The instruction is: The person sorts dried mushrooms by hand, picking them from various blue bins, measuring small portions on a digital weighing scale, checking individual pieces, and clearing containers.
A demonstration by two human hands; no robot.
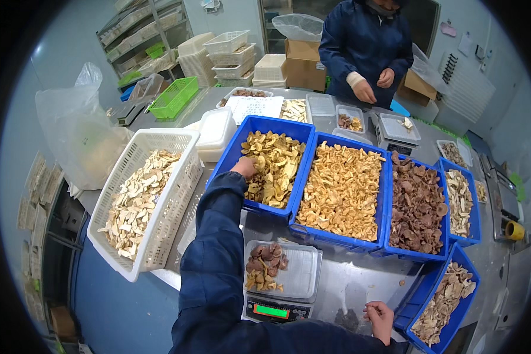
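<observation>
My left hand point(245, 167) reaches into a blue plastic bin point(267, 123) and touches the yellow dried mushroom slices point(278, 166); its fingertips are partly hidden among them. Lower right, my right hand point(380, 319) hovers by the table's near edge with fingers curled; whether it holds anything is unclear. Between my arms a digital scale point(272, 310) with a lit green display bears a clear plastic tray point(300, 270). In the tray's left part lie purple-brown dried mushrooms point(265, 261) and a few orange-yellow ones point(260, 281). Right of the left hand's bin stands one of small golden mushrooms point(343, 190).
A white basket point(146, 267) of pale slices stands left. More blue bins hold purple-brown mushrooms point(416, 205) and pale slices point(459, 201), with another bin point(458, 309) near right. Across the table a co-worker point(365, 53) stands by a second scale point(394, 139). White lidded containers point(216, 128) lie behind.
</observation>
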